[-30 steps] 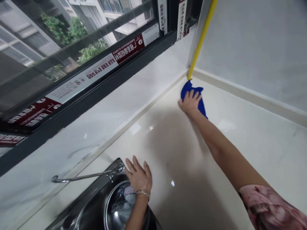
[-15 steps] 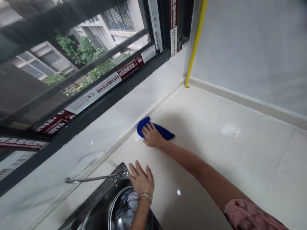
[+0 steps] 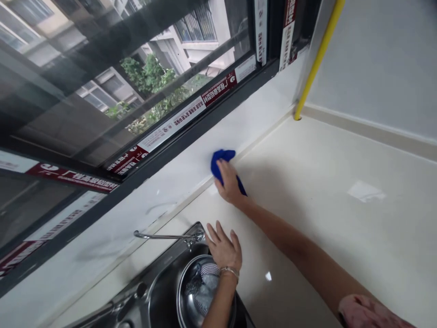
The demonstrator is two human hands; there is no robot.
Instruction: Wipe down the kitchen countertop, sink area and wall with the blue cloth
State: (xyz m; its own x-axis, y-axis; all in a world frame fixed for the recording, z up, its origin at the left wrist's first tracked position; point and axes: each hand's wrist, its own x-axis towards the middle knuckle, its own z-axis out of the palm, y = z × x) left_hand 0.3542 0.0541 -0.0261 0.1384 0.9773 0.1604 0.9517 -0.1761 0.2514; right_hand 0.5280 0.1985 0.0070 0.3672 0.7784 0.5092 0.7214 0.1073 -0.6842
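Note:
My right hand (image 3: 229, 184) presses a blue cloth (image 3: 220, 161) against the low white backsplash (image 3: 177, 182) under the window, where it meets the cream countertop (image 3: 324, 191). Its fingers lie over the cloth, which pokes out above them. My left hand (image 3: 223, 248) rests flat with fingers spread on the counter at the corner of the steel sink (image 3: 164, 291), beside the tap (image 3: 164, 237). It holds nothing. A bracelet sits on that wrist.
A round steel bowl (image 3: 201, 291) with a strainer and utensils sits in the sink. A yellow pipe (image 3: 317, 59) rises from the counter's far corner. The dark-framed window (image 3: 136, 91) with red and white stickers runs along the left; a pale wall stands at right.
My right hand slid the blue cloth from the corner by the yellow pipe leftward along the counter's back edge, then up onto the backsplash. My left hand stayed by the sink.

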